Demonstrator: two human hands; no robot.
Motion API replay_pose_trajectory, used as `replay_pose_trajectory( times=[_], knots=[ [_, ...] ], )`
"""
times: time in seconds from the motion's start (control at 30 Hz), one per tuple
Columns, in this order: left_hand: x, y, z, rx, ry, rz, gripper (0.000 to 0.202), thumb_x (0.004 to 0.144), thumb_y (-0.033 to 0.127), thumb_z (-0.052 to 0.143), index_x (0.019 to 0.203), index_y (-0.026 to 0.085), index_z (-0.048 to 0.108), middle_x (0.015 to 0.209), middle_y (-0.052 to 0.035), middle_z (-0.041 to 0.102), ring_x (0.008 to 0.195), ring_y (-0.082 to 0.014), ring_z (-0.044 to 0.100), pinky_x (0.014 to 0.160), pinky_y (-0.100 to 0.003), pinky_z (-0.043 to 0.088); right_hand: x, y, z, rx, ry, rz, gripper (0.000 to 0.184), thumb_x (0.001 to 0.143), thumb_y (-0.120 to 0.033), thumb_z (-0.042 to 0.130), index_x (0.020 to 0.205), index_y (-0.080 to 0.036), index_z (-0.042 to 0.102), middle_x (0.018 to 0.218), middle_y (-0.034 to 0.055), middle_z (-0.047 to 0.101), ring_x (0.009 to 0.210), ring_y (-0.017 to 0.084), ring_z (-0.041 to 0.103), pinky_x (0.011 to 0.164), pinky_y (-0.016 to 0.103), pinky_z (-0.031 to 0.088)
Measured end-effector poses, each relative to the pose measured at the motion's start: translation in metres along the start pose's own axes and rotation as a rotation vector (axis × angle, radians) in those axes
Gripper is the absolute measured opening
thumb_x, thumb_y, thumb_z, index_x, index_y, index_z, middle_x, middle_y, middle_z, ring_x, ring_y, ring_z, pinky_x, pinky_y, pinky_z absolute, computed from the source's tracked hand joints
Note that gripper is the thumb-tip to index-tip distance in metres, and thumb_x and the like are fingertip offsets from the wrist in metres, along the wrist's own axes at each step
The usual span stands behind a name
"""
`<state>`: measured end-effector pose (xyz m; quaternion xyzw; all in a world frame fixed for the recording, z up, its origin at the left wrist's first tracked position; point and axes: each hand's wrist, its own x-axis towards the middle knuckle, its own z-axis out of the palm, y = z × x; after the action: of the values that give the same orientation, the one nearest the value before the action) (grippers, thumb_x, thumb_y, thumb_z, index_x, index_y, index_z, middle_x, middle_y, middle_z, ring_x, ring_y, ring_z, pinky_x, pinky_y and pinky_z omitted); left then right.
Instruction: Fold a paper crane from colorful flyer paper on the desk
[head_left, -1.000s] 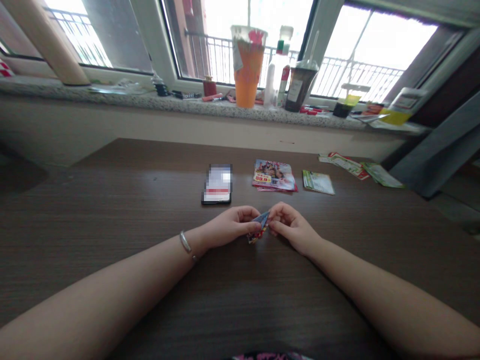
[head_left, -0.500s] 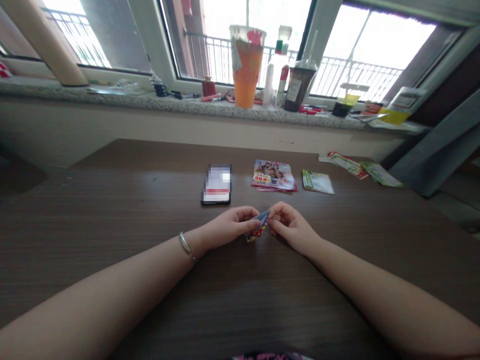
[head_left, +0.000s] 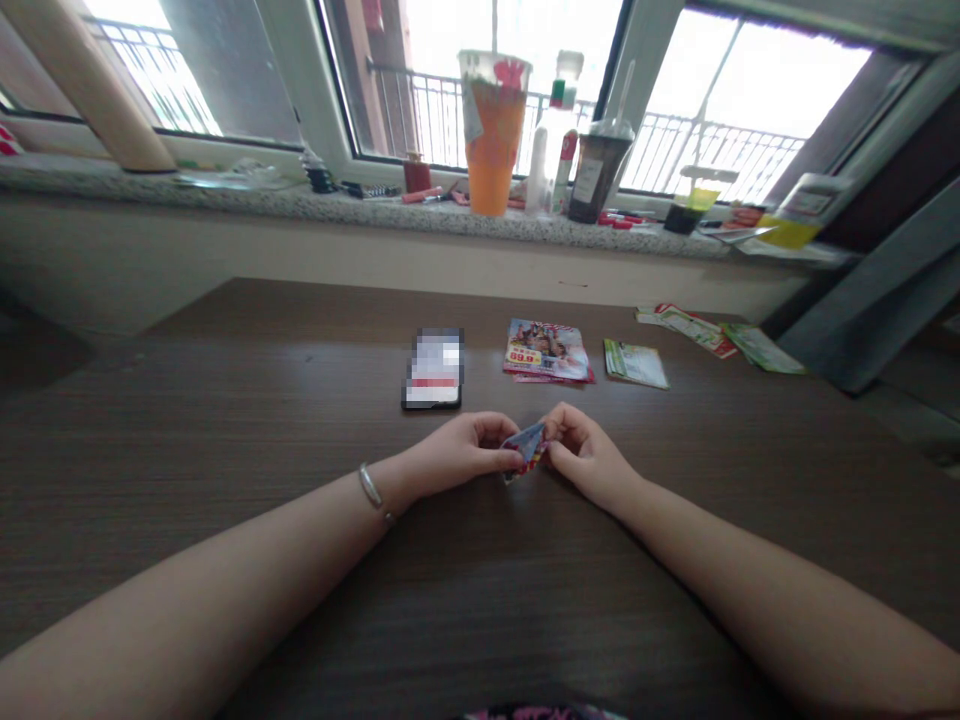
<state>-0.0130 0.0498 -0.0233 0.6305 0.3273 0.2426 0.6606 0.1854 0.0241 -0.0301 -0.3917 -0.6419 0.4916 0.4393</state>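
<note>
Between my hands is a small piece of folded printed paper [head_left: 531, 440], pale blue on one face and red and yellow along its lower edge. My left hand [head_left: 484, 445] pinches its left side between thumb and fingers. On its right edge, my right hand [head_left: 581, 445] has thumb and fingertips closed. The paper is held a little above the brown wooden table [head_left: 420, 600]. Just beyond my left hand lies a phone [head_left: 433, 370] with its screen lit and blurred out. Behind my right hand rests a stack of colourful flyers [head_left: 547, 350].
Right of the flyers sits a small pile of green-and-white papers [head_left: 635, 364]. More leaflets [head_left: 697, 330] lie at the far right edge. Along the windowsill [head_left: 375, 208] stand an orange drink cup [head_left: 495, 140], a dark cup with a straw [head_left: 598, 175], bottles and small clutter.
The folded paper has shifted slightly right and spread wider, showing more of its blue face. My right hand has moved a little to the right with its edge.
</note>
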Motion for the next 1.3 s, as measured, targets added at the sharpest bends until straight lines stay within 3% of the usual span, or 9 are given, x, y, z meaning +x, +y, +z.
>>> replay_pose_trajectory(
  times=[0.2, 0.57, 0.73, 1.03, 1.3],
  knots=[
    [0.001, 0.001, 0.001, -0.012, 0.026, 0.006, 0.026, 0.07, 0.031, 0.075, 0.084, 0.014, 0.061, 0.076, 0.0009, 0.066, 0.069, -0.0109, 0.059, 0.07, -0.027, 0.046, 0.0, -0.004, -0.001, 0.018, -0.017, -0.082, 0.019, 0.074, -0.027, 0.062, 0.073, -0.023, 0.043, 0.076, -0.0005, 0.055, 0.065, 0.012, 0.048, 0.058, 0.024, 0.039],
    [0.002, -0.001, 0.0, -0.09, 0.027, 0.0, 0.029, 0.069, 0.029, 0.077, 0.086, 0.014, 0.06, 0.076, 0.0003, 0.068, 0.068, -0.011, 0.061, 0.069, -0.026, 0.047, -0.001, -0.005, -0.001, 0.094, -0.025, -0.013, 0.033, 0.077, -0.047, 0.069, 0.086, -0.024, 0.048, 0.067, -0.0049, 0.047, 0.054, 0.009, 0.041, 0.051, 0.023, 0.033],
    [0.002, -0.001, 0.0, -0.078, 0.04, 0.0, 0.03, 0.068, 0.03, 0.078, 0.085, 0.014, 0.059, 0.075, 0.0, 0.068, 0.067, -0.0109, 0.062, 0.068, -0.026, 0.048, 0.0, -0.005, -0.004, 0.062, -0.013, 0.001, 0.03, 0.076, -0.046, 0.071, 0.083, -0.022, 0.054, 0.063, -0.0048, 0.047, 0.053, 0.009, 0.039, 0.049, 0.023, 0.031],
    [0.002, -0.002, -0.002, -0.105, 0.038, -0.005, 0.035, 0.064, 0.032, 0.082, 0.085, 0.013, 0.061, 0.074, -0.0002, 0.068, 0.063, -0.0103, 0.061, 0.06, -0.023, 0.048, 0.005, 0.01, -0.006, 0.327, -0.089, 0.119, 0.032, 0.07, -0.041, 0.079, 0.08, -0.021, 0.056, 0.064, -0.0052, 0.057, 0.052, 0.007, 0.048, 0.05, 0.02, 0.039],
    [0.002, 0.0, -0.003, -0.113, 0.014, -0.036, 0.038, 0.063, 0.035, 0.083, 0.086, 0.013, 0.062, 0.073, -0.0001, 0.067, 0.059, -0.0095, 0.059, 0.057, -0.023, 0.047, 0.007, 0.014, -0.007, 0.368, -0.074, 0.117, 0.03, 0.068, -0.04, 0.081, 0.078, -0.021, 0.06, 0.064, -0.0049, 0.06, 0.052, 0.007, 0.05, 0.05, 0.019, 0.039]
  ],
)
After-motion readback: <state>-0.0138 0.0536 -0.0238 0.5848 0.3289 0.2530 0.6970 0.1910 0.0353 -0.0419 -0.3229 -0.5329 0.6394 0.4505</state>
